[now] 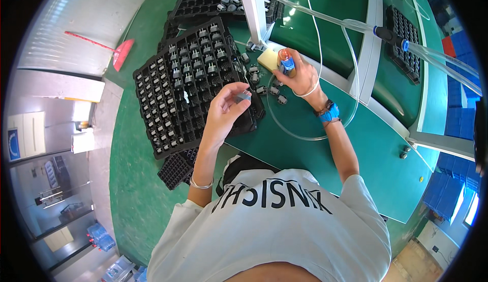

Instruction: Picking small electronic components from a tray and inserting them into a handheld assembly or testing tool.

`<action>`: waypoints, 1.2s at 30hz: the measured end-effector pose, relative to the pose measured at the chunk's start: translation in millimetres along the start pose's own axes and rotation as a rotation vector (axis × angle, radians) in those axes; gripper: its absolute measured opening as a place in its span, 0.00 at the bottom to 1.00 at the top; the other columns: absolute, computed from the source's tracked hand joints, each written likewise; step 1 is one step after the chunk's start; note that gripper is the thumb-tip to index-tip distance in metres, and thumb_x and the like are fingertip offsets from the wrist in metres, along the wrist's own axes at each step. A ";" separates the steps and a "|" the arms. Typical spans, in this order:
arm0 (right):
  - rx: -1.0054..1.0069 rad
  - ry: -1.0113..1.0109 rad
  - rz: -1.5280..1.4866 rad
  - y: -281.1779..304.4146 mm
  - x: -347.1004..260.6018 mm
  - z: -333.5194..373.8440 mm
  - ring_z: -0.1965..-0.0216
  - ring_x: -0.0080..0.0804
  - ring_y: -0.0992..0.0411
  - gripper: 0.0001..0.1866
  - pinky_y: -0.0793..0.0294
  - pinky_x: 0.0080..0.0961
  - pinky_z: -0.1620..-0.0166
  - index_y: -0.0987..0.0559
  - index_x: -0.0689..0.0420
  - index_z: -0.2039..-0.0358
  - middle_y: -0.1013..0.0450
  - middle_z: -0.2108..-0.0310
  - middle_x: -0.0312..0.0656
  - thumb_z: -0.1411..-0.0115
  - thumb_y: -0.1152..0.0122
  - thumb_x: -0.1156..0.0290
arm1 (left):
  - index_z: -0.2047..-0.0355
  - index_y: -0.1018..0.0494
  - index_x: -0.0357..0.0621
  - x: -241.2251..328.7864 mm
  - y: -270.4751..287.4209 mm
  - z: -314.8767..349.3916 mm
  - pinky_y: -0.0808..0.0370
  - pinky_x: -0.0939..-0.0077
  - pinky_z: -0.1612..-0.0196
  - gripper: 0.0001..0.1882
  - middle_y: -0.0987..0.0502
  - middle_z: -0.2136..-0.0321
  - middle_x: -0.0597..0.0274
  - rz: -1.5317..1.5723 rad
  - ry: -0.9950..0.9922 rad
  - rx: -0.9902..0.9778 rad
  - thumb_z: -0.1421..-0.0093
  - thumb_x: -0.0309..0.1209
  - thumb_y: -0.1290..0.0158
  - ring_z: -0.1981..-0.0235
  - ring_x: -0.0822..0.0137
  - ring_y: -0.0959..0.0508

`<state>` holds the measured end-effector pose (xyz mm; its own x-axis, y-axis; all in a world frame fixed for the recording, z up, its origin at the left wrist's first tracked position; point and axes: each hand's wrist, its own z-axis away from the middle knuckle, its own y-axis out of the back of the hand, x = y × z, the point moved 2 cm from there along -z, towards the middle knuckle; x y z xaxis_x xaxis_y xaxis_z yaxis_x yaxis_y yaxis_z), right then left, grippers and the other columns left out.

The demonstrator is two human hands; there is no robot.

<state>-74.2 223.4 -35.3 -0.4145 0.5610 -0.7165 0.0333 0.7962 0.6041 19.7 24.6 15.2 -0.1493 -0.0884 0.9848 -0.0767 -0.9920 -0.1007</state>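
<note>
My left hand (223,109) is closed, thumb and fingers pinching a small grey plastic piece (242,97) over the right side of a large black tray (203,97). Rows of small plug-like parts with metal pins (187,68) fill many of its pockets. To the right, my right hand (304,79) wraps around a small bottle (286,62) with orange and blue on it. Just left of the bottle lies a pale yellow block (268,58), sponge-like in look. Several small grey-and-black parts (262,90) lie loose on the green tabletop (305,155) between my hands.
Another black tray (203,0) with loose parts lies beyond a white frame post (252,7). A clear hose (325,15) crosses above, and a thin tube (290,133) loops around my right forearm. A smaller black tray (175,171) sits below the large one's near edge.
</note>
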 end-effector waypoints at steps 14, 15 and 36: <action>0.555 -0.046 0.259 47.2 110.3 -96.4 0.72 0.45 0.29 0.16 0.29 0.34 0.70 0.30 0.60 0.62 0.28 0.71 0.49 0.49 0.43 0.65 | 0.58 0.31 0.33 -0.4 1.4 13.6 0.28 0.77 0.56 0.13 0.27 0.63 0.60 0.074 0.021 -0.021 0.44 0.22 0.50 0.63 0.71 0.26; 0.576 -0.041 0.304 50.3 110.4 -97.5 0.70 0.44 0.29 0.15 0.29 0.33 0.70 0.30 0.60 0.62 0.28 0.70 0.47 0.48 0.43 0.66 | 0.58 0.31 0.33 -0.8 2.7 14.5 0.27 0.77 0.56 0.13 0.27 0.63 0.60 0.080 0.025 -0.013 0.44 0.22 0.50 0.63 0.71 0.26; -0.120 -0.106 -0.126 -20.3 -23.7 -9.0 0.74 0.48 0.27 0.18 0.30 0.34 0.71 0.30 0.61 0.61 0.28 0.78 0.52 0.49 0.41 0.64 | 0.60 0.31 0.36 -13.0 6.7 9.5 0.29 0.78 0.57 0.12 0.27 0.64 0.61 0.110 0.014 0.017 0.45 0.25 0.49 0.63 0.72 0.27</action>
<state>-73.3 191.8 -27.4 -0.3100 0.4847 -0.8179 -0.1237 0.8324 0.5402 30.5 18.3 3.0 -0.1701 -0.1956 0.9658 -0.0421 -0.9778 -0.2054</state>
